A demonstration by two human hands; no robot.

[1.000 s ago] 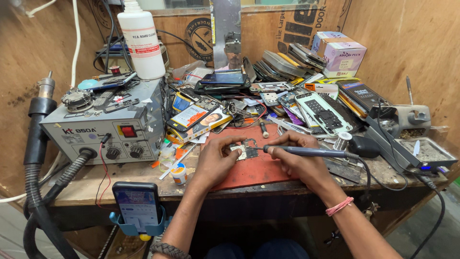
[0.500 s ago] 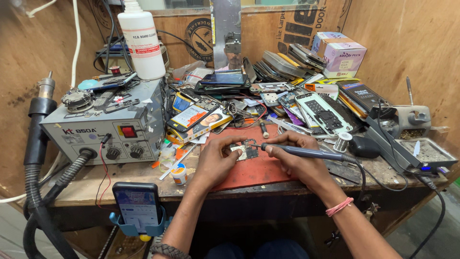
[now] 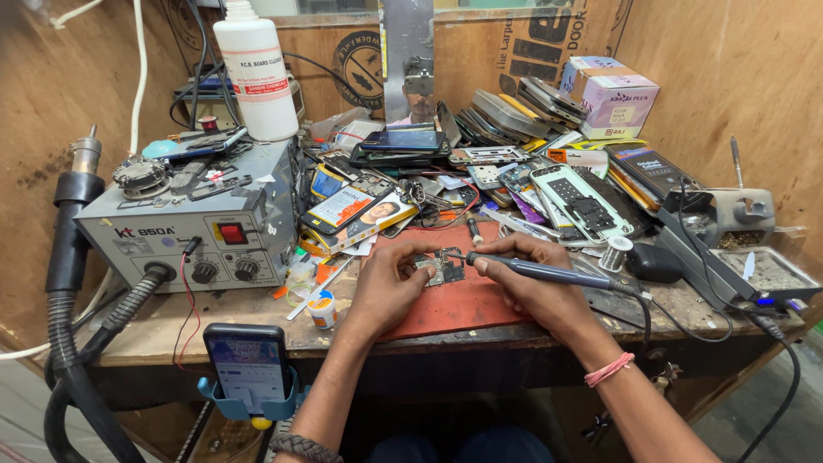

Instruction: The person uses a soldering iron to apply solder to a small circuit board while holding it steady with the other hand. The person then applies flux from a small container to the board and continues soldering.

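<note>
- The right hand (image 3: 540,287) has its grip pressed around a slim dark soldering iron (image 3: 549,274), held like a pen; the tool's long axis runs almost level, handle to the right, tip pointing left.
- The tip meets the right edge of a small circuit board (image 3: 443,266), so the board lies just left of this grip, touching the tool's point.
- The left hand (image 3: 390,287) comes in from the other side: its fingertips (image 3: 420,257) pinch the board's left edge and steady it. Both hands are about equally near the board, one on each side.
- The board rests flat on a red mat (image 3: 454,304) at the near middle of the bench (image 3: 171,330).
- The iron's cable (image 3: 677,330) trails right toward a dark stand (image 3: 720,266) at the right end of the bench.
- A solder spool (image 3: 615,254) stands just beyond the right hand.
- Farther left sits a grey hot-air station (image 3: 197,227), with a white bottle (image 3: 255,73) behind it.
- At the near edge a phone (image 3: 249,364) stands in a blue holder.
- Phone parts are heaped along the far side.
</note>
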